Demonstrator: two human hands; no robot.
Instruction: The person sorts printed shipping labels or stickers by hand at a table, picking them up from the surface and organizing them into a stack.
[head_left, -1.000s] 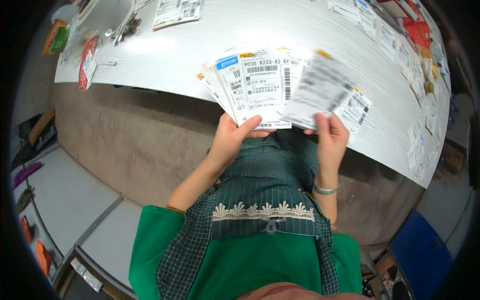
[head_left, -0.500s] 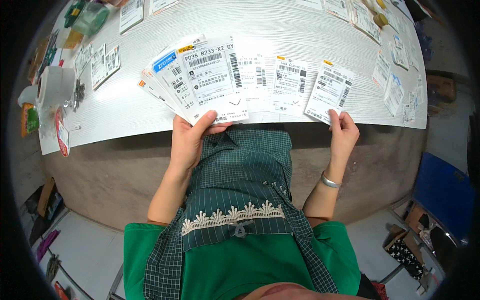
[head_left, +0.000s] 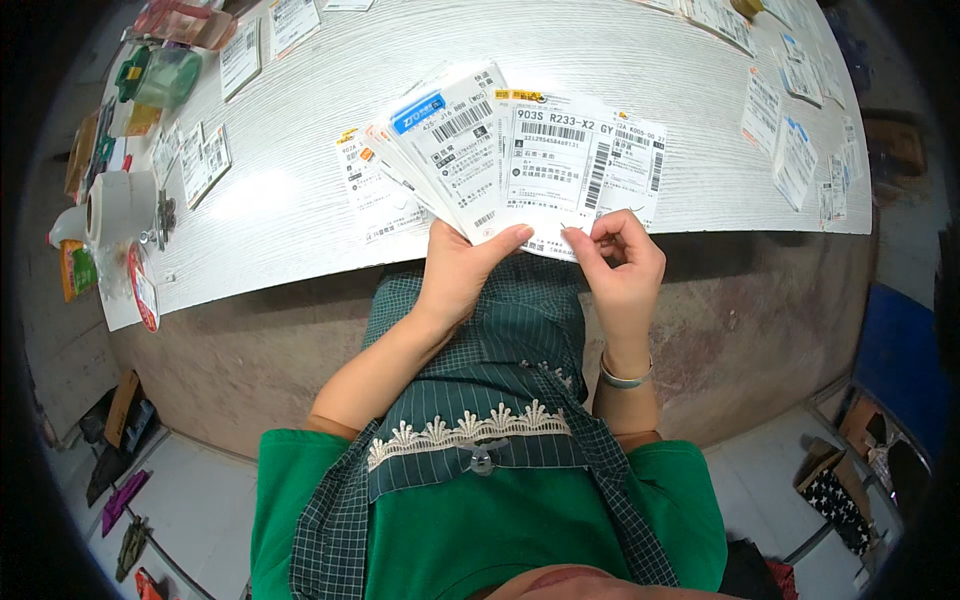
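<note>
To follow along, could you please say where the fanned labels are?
In the head view's centre, the fanned labels are in the left hand, over the table's near edge.

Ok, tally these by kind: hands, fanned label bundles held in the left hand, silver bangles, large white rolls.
Hands: 2 (left hand, right hand)
Held label bundle: 1
Silver bangle: 1
Large white roll: 1
Total: 5

Green short-sleeved top [head_left: 430, 530], dark green checked apron [head_left: 470, 320] — striped panel [head_left: 480, 398], cream scalloped lace [head_left: 470, 430], silver bangle [head_left: 626, 381] on right wrist [head_left: 629, 357]
</note>
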